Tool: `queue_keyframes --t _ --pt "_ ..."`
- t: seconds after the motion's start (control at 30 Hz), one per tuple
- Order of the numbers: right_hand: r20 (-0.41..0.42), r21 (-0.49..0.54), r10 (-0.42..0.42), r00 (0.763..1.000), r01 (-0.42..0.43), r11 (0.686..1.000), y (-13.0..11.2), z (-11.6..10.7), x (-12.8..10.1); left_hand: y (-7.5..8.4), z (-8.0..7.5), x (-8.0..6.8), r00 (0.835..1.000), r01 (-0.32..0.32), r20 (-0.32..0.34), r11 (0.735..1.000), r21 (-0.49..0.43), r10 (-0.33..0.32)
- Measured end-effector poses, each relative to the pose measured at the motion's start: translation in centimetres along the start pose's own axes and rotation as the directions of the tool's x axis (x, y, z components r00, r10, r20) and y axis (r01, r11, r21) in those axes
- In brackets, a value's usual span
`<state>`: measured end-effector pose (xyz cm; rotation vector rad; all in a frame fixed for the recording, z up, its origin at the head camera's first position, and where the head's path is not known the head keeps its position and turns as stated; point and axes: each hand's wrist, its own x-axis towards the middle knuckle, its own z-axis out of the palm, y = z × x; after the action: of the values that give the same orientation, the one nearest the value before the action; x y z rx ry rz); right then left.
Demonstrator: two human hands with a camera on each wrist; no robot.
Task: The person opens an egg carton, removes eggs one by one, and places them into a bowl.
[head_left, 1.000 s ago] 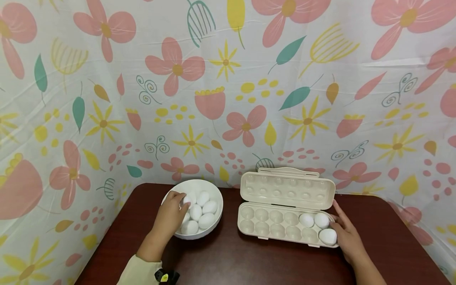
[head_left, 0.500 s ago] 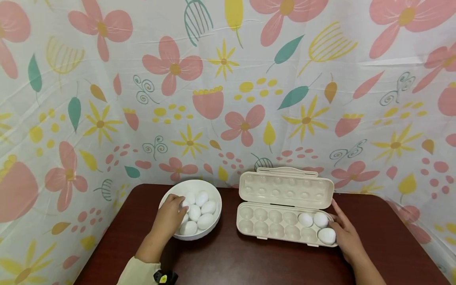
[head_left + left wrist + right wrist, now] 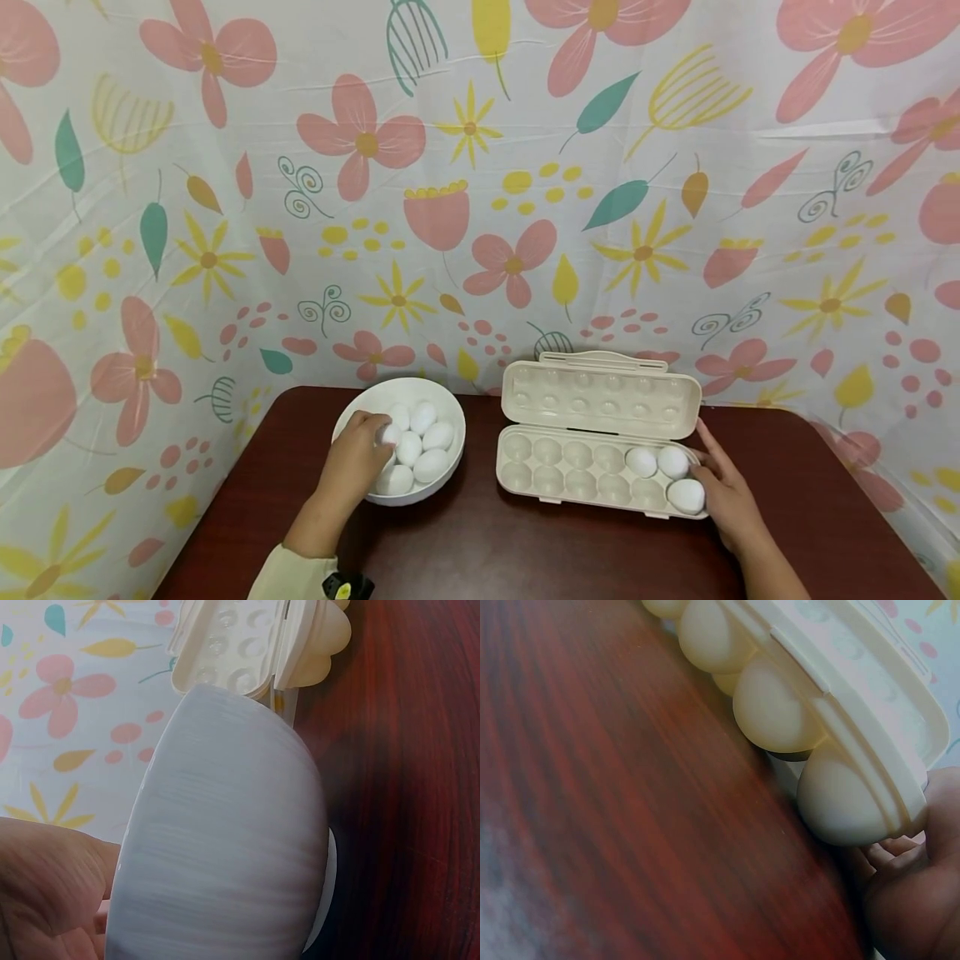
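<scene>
Head view: a person's left hand (image 3: 352, 467) is reaching into a white bowl (image 3: 447, 412) near the counter's (image 3: 480, 550) back-left corner, fingers curling round one smooth white egg (image 3: 389, 434) among the heap of eggs (image 3: 420, 442) filling it. Toward the back-right corner, a beige egg carton (image 3: 600, 396) is lying with its lid standing open; three white carton eggs (image 3: 660, 473) are sitting in the cups at its right end, the other cups bare. The right hand (image 3: 726, 493) is resting against that right end, fingers relaxed and holding nothing.

Left wrist view: the bowl's ribbed outer wall (image 3: 225, 855) is filling the frame, the carton's lid (image 3: 232, 645) just behind it; the eggs are hidden here.

Right wrist view: the carton's rounded cup undersides (image 3: 780, 705) are showing above the dark red wood, fingertips (image 3: 889, 851) touching the end cup.
</scene>
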<state>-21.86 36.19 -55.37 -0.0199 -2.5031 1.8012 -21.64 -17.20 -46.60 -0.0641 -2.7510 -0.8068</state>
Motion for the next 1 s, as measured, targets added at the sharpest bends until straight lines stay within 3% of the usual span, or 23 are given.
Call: queue_keyframes --t 0.57,1.0 --pt "-0.013 -0.056 0.034 0.999 -0.035 0.998 0.18 0.03 -0.12 -0.40 0.31 -0.47 1.000 0.024 0.007 1.000 0.004 -0.024" --pt "-0.002 -0.051 0.026 1.000 -0.026 0.998 0.12 -0.15 -0.09 0.24 -0.55 -0.02 0.999 -0.019 -0.037 0.999 0.035 0.020"
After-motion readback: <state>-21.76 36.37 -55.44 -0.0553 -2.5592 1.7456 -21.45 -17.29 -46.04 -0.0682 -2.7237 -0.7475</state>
